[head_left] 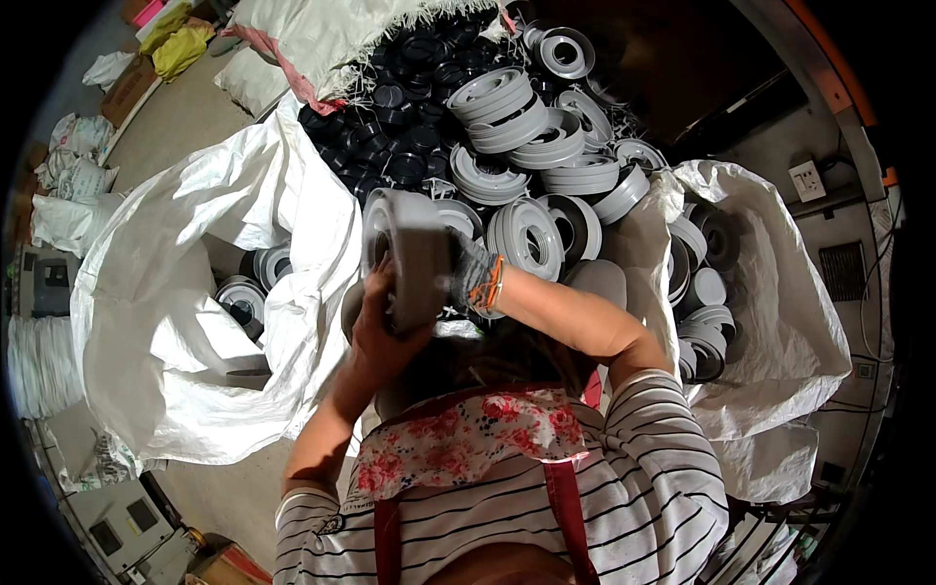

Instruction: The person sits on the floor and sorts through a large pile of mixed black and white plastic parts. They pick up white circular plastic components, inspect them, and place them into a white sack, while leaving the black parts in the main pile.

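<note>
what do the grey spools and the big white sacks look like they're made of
The grey spools look like moulded plastic: uniform matte grey, crisp ribbed rims, soft highlights. The big white sacks look like woven plastic fabric: stiff creases, a slight sheen, a frayed edge at the top. Neither is certain from looks alone.

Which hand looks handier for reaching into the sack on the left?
Probably the left hand: it grips the grey spool on the side by the left sack, while the gloved right hand is across, nearer the pile.
</note>
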Tool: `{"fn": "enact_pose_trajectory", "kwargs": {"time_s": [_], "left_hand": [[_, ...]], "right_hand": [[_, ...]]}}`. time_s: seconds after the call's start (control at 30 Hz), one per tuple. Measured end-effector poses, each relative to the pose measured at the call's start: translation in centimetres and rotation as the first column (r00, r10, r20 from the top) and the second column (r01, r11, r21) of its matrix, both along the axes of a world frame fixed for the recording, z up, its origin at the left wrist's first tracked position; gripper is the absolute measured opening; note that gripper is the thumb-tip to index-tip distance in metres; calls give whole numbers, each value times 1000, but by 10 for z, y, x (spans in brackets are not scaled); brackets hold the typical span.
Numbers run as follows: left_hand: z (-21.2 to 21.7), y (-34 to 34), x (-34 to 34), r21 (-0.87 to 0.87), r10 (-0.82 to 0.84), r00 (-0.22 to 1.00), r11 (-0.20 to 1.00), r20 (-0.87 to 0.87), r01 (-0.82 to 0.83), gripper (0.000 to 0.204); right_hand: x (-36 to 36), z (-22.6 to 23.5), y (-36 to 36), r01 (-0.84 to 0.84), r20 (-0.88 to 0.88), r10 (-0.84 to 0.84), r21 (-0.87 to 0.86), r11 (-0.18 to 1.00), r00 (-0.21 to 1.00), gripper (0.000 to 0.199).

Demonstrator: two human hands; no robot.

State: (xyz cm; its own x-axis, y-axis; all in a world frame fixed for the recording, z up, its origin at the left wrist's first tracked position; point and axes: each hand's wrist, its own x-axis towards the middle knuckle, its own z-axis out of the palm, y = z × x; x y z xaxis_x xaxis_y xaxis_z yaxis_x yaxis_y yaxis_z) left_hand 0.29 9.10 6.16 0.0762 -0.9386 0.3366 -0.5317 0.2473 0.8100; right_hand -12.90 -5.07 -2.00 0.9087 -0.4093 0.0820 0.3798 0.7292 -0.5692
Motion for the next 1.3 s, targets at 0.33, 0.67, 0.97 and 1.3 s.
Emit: {"fn": "enact_pose_trajectory", "kwargs": {"time_s": [0.33,0.67,0.97,1.3], "left_hand": [[3,-2,50,91,-349,934,930,-81,356,73],[-1,10,50,310,-234,951,906,-202,289,71],[52,13,89,11,267,933,960,242,-278,79],[7,-25,53,199,110,796,980,-595,14,51]], "right_hand": [[-13,19,-5,237,-160,-393,-578,781,905,39],[-1,58,-10,-252,-575,-324,-704,664,751,51],[16,127,-99,-257,-137,-840,-966,-3,525,57],[-48,109,-200,-817,68,-936,-468,-337,347,62]]}}
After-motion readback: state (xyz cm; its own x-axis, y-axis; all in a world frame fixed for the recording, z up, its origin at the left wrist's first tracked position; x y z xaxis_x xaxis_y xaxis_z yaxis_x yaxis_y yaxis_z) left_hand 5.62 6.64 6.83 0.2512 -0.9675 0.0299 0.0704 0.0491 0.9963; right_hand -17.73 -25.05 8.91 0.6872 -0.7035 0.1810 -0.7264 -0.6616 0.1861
